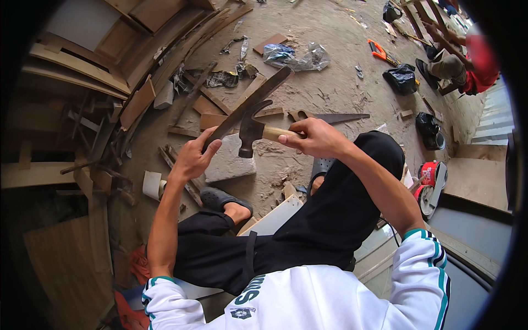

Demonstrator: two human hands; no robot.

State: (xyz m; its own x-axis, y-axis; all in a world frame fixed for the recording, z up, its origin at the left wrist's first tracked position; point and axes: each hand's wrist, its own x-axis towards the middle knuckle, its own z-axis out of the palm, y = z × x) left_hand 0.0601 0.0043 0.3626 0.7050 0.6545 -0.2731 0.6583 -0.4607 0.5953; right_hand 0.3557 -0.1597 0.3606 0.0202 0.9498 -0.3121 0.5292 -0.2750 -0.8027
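Observation:
My left hand is closed around the near end of a dark, narrow strip of wood, which slants up and away to the right. In my right hand is a claw hammer, gripped by its pale wooden handle. The hammer's dark metal head is beside the strip, its claw pointing away from me; whether the two touch I cannot tell. Below them a pale concrete block lies on the ground between my feet. A handsaw rests on the dirt just beyond my right hand.
Wood scraps and a clear plastic bag litter the ground ahead. Stacked boards line the left side. At right are black bags, an orange-handled saw, red cans and a seated person in red.

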